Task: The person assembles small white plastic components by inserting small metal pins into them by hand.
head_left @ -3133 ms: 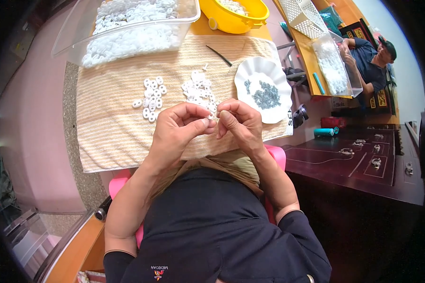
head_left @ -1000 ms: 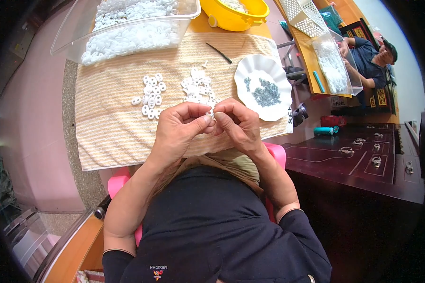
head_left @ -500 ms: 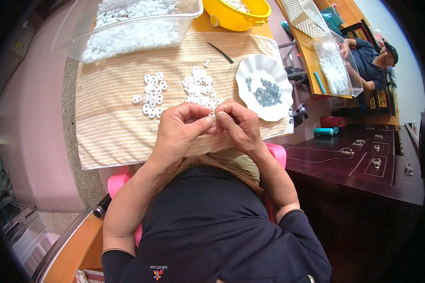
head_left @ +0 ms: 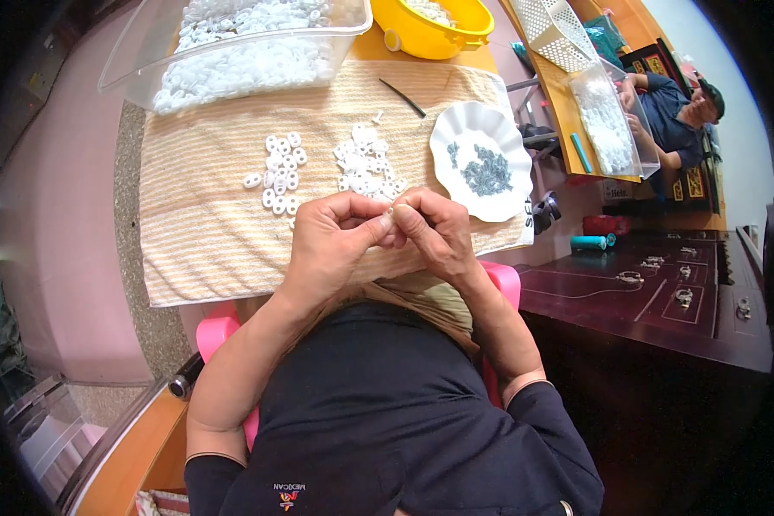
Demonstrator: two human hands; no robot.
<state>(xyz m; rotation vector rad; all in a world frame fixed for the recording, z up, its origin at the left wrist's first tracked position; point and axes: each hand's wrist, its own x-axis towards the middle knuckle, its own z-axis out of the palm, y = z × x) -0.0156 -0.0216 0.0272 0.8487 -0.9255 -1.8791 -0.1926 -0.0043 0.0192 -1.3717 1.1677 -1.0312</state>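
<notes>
My left hand (head_left: 331,239) and my right hand (head_left: 439,234) meet over the near part of the striped towel (head_left: 206,232), each closed in a pinch. A tiny whitish piece (head_left: 390,211) shows between the fingertips; most of it is hidden. Just beyond the hands lies a heap of small white plastic parts with holes (head_left: 368,162). Left of that is a group of white oval two-hole pieces (head_left: 281,179). To the right stands a white wavy-rimmed plate (head_left: 471,122) bearing small dark grey bits (head_left: 488,172). A thin black stick (head_left: 402,97) rests farther back, beside a small white part (head_left: 377,117).
At the back left, a clear bin (head_left: 232,45) holds many white pieces, with a yellow tub (head_left: 434,39) beside it. Another person (head_left: 675,112) works at a side table with a clear box (head_left: 609,129). A dark panel (head_left: 628,297) lies right; pink chair arms (head_left: 501,281) flank me.
Both hands stay pinched together, with only a slight shift of the fingertips. The whole view has moved a little; the parts on the towel look unchanged.
</notes>
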